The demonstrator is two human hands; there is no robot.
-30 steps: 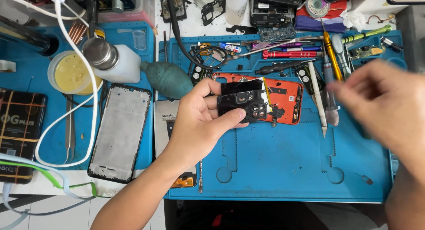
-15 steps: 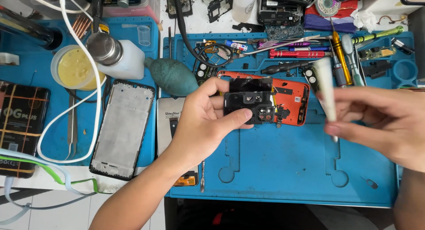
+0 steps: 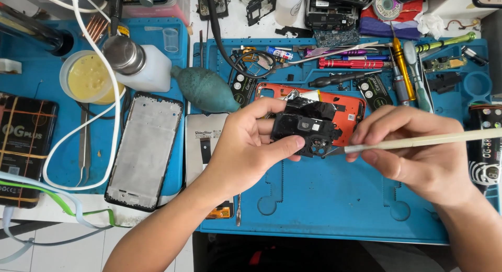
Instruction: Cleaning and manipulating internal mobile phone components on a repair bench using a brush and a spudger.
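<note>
My left hand is clamped on the black camera module; just beside it, my right hand pinches a cream stick.

Head-worn view — steeply down, close

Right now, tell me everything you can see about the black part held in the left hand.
The black phone part is a small, flat, irregular piece of what looks like dark plastic, with a rectangular window near its middle and round cutouts at its lower right. The left hand pinches it, thumb below and fingers above, holding it above the orange phone back and blue mat. The tip of the pale slim tool in the right hand meets its lower right edge.
</note>
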